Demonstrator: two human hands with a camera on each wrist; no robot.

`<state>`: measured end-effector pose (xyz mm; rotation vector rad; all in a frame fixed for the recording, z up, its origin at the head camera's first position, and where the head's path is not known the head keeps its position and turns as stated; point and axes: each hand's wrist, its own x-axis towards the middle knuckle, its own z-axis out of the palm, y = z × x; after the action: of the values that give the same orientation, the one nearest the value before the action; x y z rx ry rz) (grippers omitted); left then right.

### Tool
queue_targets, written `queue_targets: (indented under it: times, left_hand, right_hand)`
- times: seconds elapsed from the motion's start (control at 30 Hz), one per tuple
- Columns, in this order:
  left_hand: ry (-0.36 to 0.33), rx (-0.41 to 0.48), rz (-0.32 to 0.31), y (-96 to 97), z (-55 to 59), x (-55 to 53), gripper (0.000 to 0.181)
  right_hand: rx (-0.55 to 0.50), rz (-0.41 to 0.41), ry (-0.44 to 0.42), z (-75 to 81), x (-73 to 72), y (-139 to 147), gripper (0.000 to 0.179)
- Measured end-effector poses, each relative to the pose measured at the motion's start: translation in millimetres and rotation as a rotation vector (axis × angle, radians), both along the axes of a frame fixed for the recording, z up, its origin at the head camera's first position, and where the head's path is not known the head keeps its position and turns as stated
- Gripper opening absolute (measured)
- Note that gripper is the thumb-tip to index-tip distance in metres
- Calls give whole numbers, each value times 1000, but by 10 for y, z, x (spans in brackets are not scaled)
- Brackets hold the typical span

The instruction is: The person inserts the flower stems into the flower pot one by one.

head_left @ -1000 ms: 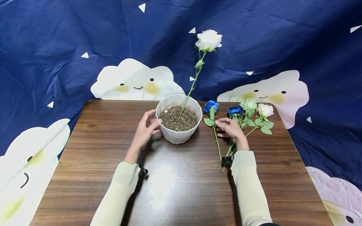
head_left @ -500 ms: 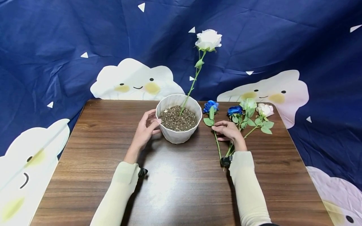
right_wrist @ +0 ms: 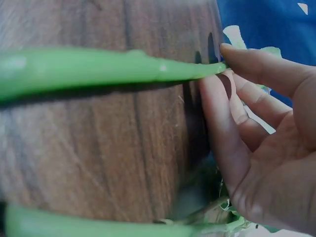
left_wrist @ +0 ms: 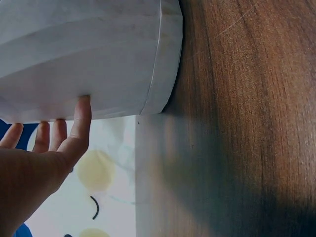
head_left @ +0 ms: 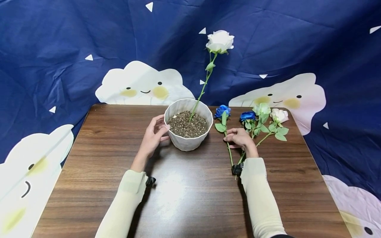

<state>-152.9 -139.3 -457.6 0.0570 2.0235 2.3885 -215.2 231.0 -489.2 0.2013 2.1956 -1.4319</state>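
My left hand [head_left: 151, 137] rests its fingertips against the left side of a white faceted flower pot [head_left: 186, 144]. In the left wrist view, the spread, fairly straight fingers [left_wrist: 81, 121] touch the pot's wall [left_wrist: 98, 64]. A white rose [head_left: 220, 42] stands in the pot's dark soil [head_left: 186, 127], leaning right. Right of the pot lies a blue rose [head_left: 222, 112], and my right hand [head_left: 239, 138] pinches its stem below the leaves. The right wrist view has this green stem [right_wrist: 123, 69] between thumb and forefinger.
A second blue rose [head_left: 247, 115], a pale green rose [head_left: 262, 108] and a pinkish-white rose [head_left: 279, 115] lie together at the right, their stems partly under my right wrist. The brown wooden table [head_left: 184, 205] meets a dark blue cloth [head_left: 74, 33] behind.
My right hand has moved slightly left and towards me, and its fingers have come together on the blue rose's stem. The left hand and the pot look unchanged.
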Motion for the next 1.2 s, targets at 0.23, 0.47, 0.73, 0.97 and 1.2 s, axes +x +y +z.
queue_targets:
  times: [0.23,0.47,0.73,0.97,1.2]
  left_hand:
    - [2,2,1,-1,9,7,53]
    - [0,13,0,0,3,9,53]
    - [-3,9,-6,0,13,5,54]
    - [7,12,-11,-1,13,3,53]
    - [7,11,-7,-4,4,8,53]
  right_hand:
    - [-131,-53,-20,-10,-10,29,56]
    - [-256,-114,-20,6,-11,18,51]
    - [-443,-169,9,16,-19,34,20]
    - [-566,-216,63,74,-27,34,17]
    - [-624,-266,105,138,-33,21,14]
